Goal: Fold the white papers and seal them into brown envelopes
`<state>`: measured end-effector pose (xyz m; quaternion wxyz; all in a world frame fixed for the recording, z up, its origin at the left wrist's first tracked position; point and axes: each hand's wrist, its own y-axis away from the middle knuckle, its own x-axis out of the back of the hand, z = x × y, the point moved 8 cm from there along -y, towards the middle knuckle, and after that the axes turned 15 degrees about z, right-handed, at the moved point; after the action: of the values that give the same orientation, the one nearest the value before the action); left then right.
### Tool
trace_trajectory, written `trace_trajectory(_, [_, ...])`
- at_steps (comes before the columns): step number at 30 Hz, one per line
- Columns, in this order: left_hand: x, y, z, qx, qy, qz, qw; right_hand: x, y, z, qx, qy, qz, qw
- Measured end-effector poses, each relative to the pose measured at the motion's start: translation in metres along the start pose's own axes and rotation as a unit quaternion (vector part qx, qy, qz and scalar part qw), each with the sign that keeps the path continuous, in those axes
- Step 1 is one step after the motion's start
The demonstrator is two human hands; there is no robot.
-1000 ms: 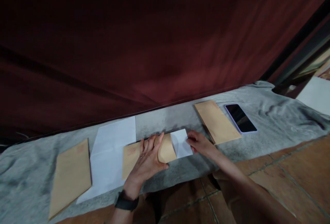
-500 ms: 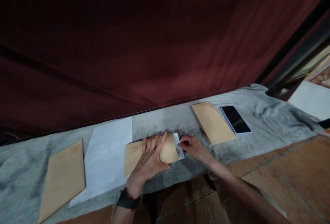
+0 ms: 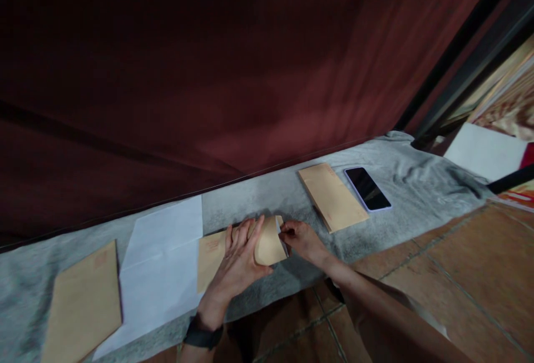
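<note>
My left hand lies flat with its fingers stretched over a brown envelope on the grey cloth. My right hand is closed in a pinch at the envelope's right open end, on the last sliver of a folded white paper that is almost wholly inside. A dark watch sits on my left wrist.
White sheets lie left of the envelope, with another brown envelope further left. To the right are a stack of brown envelopes and a dark phone. A grey cloth covers the ledge below a dark red curtain; tiled floor lies nearer.
The white paper has slid leftward into the brown envelope, from half out to nearly hidden. My right hand moved left with it. My left hand stayed pressed on the envelope.
</note>
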<state>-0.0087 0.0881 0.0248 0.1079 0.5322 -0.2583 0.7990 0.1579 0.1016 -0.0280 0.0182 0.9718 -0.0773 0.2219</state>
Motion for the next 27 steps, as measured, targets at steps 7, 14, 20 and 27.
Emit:
trace_trajectory(7, [0.003, -0.003, 0.004, -0.009, -0.002, 0.003, 1.0, 0.005, 0.001, -0.006, -0.016, -0.001, 0.027, 1.0])
trace_trajectory(14, [0.005, -0.005, 0.005, -0.034, -0.022, 0.025, 0.999, 0.002, 0.0, 0.008, -0.047, -0.08, 0.087, 0.992])
trace_trajectory(20, [0.01, -0.005, 0.008, -0.071, -0.042, 0.048, 0.995, -0.011, -0.004, 0.013, -0.105, -0.201, -0.018, 0.974])
trace_trajectory(27, [0.035, -0.009, 0.003, 0.01, 0.017, 0.202, 0.979, 0.002, -0.004, 0.024, -0.23, -0.369, 0.027, 0.9])
